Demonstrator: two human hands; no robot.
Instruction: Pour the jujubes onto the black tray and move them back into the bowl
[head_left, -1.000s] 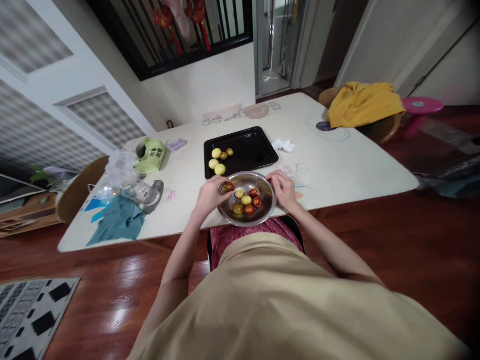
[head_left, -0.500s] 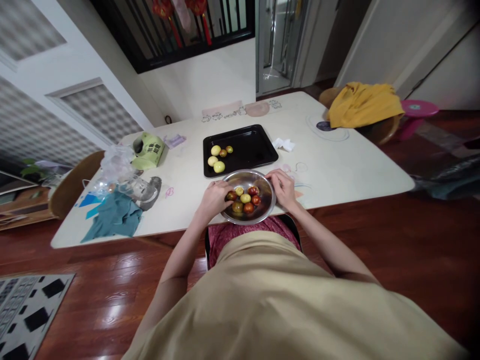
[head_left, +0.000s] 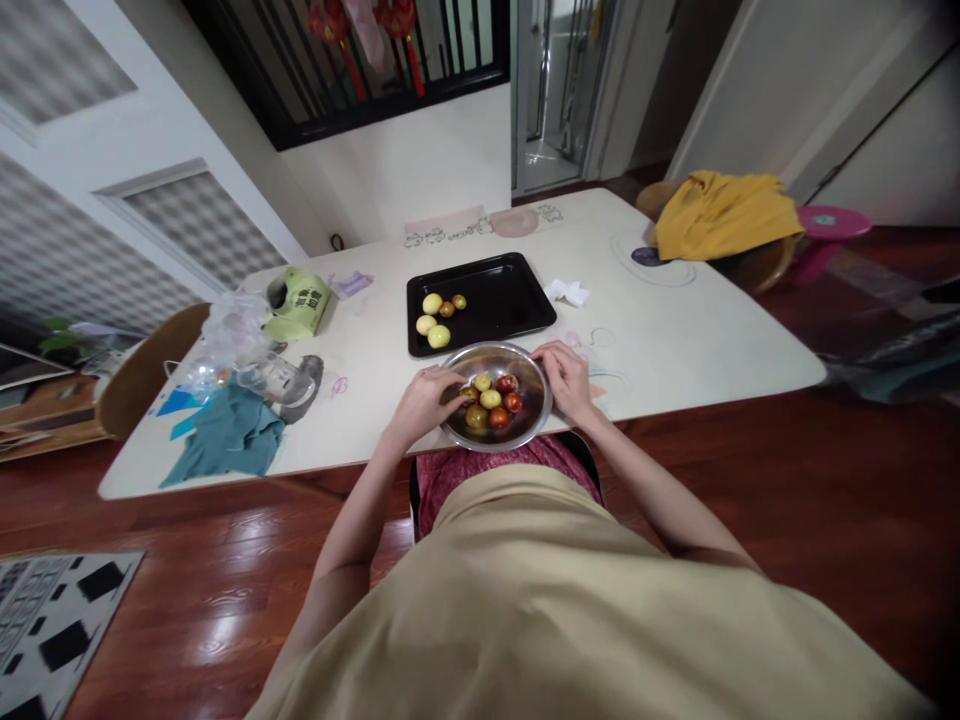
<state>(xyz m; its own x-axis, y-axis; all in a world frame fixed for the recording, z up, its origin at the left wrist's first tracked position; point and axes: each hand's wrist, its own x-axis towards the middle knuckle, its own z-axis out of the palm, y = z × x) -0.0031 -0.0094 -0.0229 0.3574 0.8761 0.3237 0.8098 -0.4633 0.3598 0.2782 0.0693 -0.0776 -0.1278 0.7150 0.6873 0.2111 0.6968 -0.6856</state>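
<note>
A shiny metal bowl (head_left: 525,425) sits at the table's near edge in front of me, with several red, yellow and brownish-green fruits like small tomatoes in it. My left hand (head_left: 429,402) reaches over the bowl's left rim, thumb and fingers closed round a brownish-green tomato (head_left: 469,394). On the opposite side, my right hand (head_left: 566,380) grips the rim with its fingers bent. Just beyond the bowl lies a black baking tray (head_left: 502,300). Three pale yellow-green round fruits (head_left: 439,336) and two smaller brownish tomatoes (head_left: 447,309) rest at its left end.
A crumpled white tissue (head_left: 568,292) lies right of the tray. On the table's left are a green tissue pack (head_left: 298,303), clear plastic bags (head_left: 232,330) and a teal cloth (head_left: 232,435). A yellow cloth (head_left: 727,215) hangs over a chair at the right.
My left fingers have shifted slightly on the tomato at the bowl's left side, and it now shows a greener side. My right hand stays at the rim; the tray's fruits have not moved.
</note>
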